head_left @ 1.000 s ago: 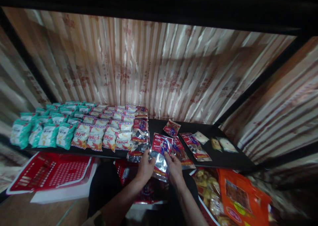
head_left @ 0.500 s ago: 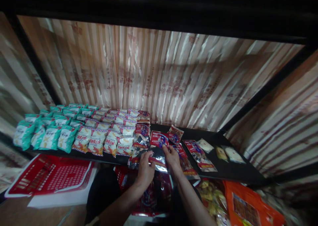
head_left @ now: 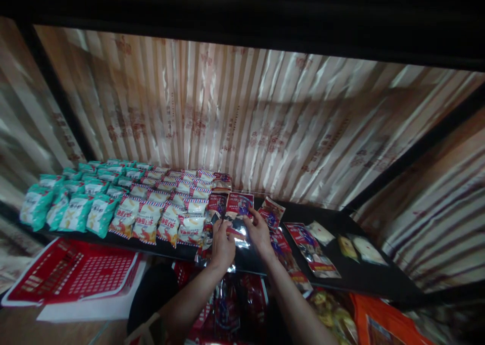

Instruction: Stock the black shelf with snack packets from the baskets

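Note:
A red and purple snack packet [head_left: 239, 204] with a shiny silver lower part stands tilted up between my two hands over the black shelf. My left hand [head_left: 223, 245] grips its left edge low down, fingers closed. On the right edge, my right hand [head_left: 259, 233] pinches the same packet with thumb and fingers. Just to the left, more red packets [head_left: 217, 203] lie in a column beside white and orange snack bags [head_left: 147, 221]. Several matching red packets [head_left: 282, 251] lie loosely to the right of my right hand.
Teal snack bags [head_left: 76, 211] fill the shelf's left end. On the right lie a flat red packet [head_left: 311, 249] and small white packs [head_left: 369, 249]. Below are a red basket [head_left: 102, 269], an orange bag [head_left: 386, 325] and a yellowish bag [head_left: 333, 314]. A dark beam [head_left: 242, 21] crosses overhead.
Both hands have moved the packet slightly away from me and left, toward the column of red packets. It now stands more upright. The view has shifted a little.

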`<state>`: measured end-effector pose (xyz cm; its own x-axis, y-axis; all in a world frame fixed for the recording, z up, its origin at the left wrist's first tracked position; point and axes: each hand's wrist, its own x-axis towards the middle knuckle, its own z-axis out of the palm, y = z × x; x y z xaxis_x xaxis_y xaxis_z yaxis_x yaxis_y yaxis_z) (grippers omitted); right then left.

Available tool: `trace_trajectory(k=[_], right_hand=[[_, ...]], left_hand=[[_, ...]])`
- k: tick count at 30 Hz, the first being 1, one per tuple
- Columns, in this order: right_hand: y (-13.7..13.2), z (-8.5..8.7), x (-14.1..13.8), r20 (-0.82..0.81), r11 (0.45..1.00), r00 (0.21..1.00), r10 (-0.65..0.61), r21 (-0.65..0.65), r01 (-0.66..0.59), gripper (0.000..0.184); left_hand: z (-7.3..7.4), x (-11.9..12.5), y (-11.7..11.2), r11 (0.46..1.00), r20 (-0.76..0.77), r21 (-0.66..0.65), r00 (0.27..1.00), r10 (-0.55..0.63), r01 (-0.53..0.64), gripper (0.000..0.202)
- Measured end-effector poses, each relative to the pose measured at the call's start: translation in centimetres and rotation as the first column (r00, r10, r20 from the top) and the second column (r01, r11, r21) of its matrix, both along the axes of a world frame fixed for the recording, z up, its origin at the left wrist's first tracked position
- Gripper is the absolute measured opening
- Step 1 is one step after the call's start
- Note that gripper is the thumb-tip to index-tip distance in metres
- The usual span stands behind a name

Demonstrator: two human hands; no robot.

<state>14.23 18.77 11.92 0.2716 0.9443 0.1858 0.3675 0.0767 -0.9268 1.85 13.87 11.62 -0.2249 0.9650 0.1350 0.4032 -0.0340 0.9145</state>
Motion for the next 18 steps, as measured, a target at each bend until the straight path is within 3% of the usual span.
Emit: trace_trajectory(k=[10, 18], right_hand=[[5.4, 2.2, -0.7, 0.222, 1.000, 0.975, 0.017, -0.021, -0.013, 0.046], [9.5, 2.2, -1.6, 0.268, 0.999, 0.962, 0.048, -0.032, -0.041, 0.040]], left_hand=[[2.6, 0.4, 3.5, 0.995, -0.261, -0.093, 0.965, -0.005, -0.020, 0.047], [4.1, 0.3, 5.3, 0.993, -0.396, -0.116, 0.917, -0.052, 0.006, 0.057]])
